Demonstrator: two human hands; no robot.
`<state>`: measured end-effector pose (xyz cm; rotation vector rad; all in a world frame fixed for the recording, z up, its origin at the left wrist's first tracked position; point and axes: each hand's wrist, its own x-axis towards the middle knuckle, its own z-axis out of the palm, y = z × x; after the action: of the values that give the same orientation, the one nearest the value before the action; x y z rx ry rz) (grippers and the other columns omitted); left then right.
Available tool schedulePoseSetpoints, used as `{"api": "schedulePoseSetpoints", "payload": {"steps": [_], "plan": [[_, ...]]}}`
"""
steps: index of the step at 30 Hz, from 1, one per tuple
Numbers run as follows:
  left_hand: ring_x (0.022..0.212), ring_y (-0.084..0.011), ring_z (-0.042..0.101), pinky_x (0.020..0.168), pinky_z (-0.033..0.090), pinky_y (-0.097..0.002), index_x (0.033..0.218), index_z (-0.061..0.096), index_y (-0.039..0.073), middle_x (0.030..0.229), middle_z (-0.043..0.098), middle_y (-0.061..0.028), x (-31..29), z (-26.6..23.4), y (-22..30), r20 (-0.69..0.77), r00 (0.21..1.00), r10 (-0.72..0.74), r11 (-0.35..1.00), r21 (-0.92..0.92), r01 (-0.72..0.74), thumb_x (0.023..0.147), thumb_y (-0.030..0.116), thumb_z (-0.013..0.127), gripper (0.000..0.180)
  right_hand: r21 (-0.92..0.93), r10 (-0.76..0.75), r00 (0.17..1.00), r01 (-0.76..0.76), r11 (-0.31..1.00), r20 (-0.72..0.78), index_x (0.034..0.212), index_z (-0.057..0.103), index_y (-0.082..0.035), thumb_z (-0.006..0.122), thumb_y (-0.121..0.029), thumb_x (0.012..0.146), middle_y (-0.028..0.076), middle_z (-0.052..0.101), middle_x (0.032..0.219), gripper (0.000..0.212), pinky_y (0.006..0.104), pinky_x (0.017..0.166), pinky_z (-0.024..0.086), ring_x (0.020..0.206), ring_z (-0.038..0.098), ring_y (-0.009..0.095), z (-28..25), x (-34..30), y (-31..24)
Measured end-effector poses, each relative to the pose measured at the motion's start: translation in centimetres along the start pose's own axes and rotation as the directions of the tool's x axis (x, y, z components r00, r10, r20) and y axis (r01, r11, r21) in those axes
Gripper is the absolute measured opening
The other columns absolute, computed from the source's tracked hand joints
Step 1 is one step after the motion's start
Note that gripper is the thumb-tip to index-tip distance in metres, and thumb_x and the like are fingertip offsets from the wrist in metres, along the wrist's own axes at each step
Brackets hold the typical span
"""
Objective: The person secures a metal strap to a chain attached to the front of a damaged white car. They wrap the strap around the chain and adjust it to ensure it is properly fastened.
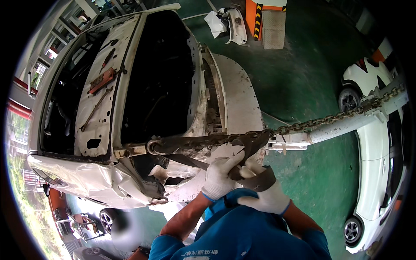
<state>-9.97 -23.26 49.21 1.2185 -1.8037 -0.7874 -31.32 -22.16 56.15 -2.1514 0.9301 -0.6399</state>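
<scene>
My left hand [220, 174], in a white glove, is closed on a dark flat webbing strap [263, 180]. My right hand [269, 197], gloved too, has its fingers curled on the same strap, which loops over its knuckles; the thumb sticks out to the left. The strap wraps around a rusty chain [303, 126] just beyond my hands, and a length of it runs left along the chain. At its left end the chain meets a metal clamp [132, 151] fixed to the corner of a stripped, crumpled white car body [99, 178].
A grey pulling arm [333, 129] carries the chain on the right. On the car body lie a red metal tool [102, 81] and a long rod [96, 109]. A white car [375, 160] stands far right. Loose white body panels [236, 27] lie near an orange pillar [251, 17].
</scene>
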Motion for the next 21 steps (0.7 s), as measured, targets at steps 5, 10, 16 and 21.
{"api": "schedulePoseSetpoints", "payload": {"steps": [5, 10, 16, 21], "plan": [[0.078, -0.0278, 0.07, 0.07, 0.056, -0.04, 0.134, 0.07, 0.009, 0.086, 0.069, -0.0098, 0.7, -1.2, -0.6, 0.094, 0.991, 0.096, 0.986, -0.149, -0.081, 0.072, -0.004, 0.078, 0.063, 0.036, 0.335, 0.936, -0.341, 0.939, 0.11, 0.13, 0.068, -0.009, 0.075, -0.019, 0.09, 0.016, 0.067, 0.128, 0.042, 0.0459, 0.098, 0.054, 0.12, 0.063, 0.033, -2.6, -6.2, 3.0], [0.079, -0.0315, 0.069, 0.07, 0.054, -0.0401, 0.122, 0.072, 0.007, 0.082, 0.069, -0.0091, 1.6, -2.6, -0.4, 0.319, 0.928, 0.192, 0.978, -0.14, -0.155, 0.07, 0.001, 0.077, 0.053, -0.531, -0.398, 0.913, 0.295, 0.795, -0.087, 0.122, 0.07, -0.009, 0.076, -0.016, 0.087, 0.012, 0.075, 0.104, 0.036, 0.0408, 0.096, 0.053, 0.094, 0.073, 0.026, -4.0, 4.4, 1.7], [0.094, -0.0271, 0.072, 0.085, 0.057, -0.0368, 0.119, 0.067, 0.001, 0.103, 0.072, -0.0141, -0.4, -2.7, 0.0, 0.198, 0.973, -0.115, 0.962, -0.222, 0.159, 0.092, 0.008, 0.072, 0.029, -0.381, 0.125, 0.988, -0.082, 0.921, 0.091, 0.12, 0.067, -0.008, 0.077, -0.021, 0.087, 0.009, 0.073, 0.098, 0.036, 0.0414, 0.084, 0.054, 0.091, 0.071, 0.028, -0.9, 2.5, 3.0], [0.103, -0.0253, 0.072, 0.09, 0.057, -0.0363, 0.12, 0.064, 0.001, 0.112, 0.072, -0.0153, -1.1, -2.8, 0.6, 0.165, 0.971, -0.173, 0.963, -0.179, 0.201, 0.099, 0.016, 0.073, 0.028, -0.171, 0.17, 0.983, -0.18, 0.969, -0.07, 0.128, 0.065, -0.008, 0.078, -0.018, 0.086, 0.009, 0.073, 0.11, 0.045, 0.0444, 0.085, 0.056, 0.098, 0.07, 0.032, 1.1, 1.9, 3.2]]}}
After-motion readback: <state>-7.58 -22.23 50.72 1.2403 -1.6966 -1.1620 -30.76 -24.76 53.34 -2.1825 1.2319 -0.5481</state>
